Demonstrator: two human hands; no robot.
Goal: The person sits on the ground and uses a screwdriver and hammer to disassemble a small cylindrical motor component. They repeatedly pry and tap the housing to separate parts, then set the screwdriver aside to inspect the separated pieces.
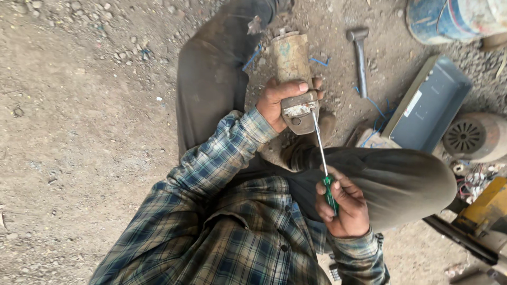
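A worn, rusty cylindrical motor unit (291, 58) stands on the dirt between my legs. My left hand (277, 100) grips its near end, thumb across the grey metal end cap (299, 112). My right hand (343, 207) holds a screwdriver with a green handle (330, 194); its long steel shaft (319, 142) slants up to the end cap, tip touching it. Both arms wear plaid sleeves.
A hammer (360, 55) lies on the ground at the upper right. A grey metal box cover (429, 103), a round fan-grille part (471, 136), a blue drum (449, 18) and yellow equipment (488, 208) crowd the right. Bare gravelly dirt (79, 132) lies on the left.
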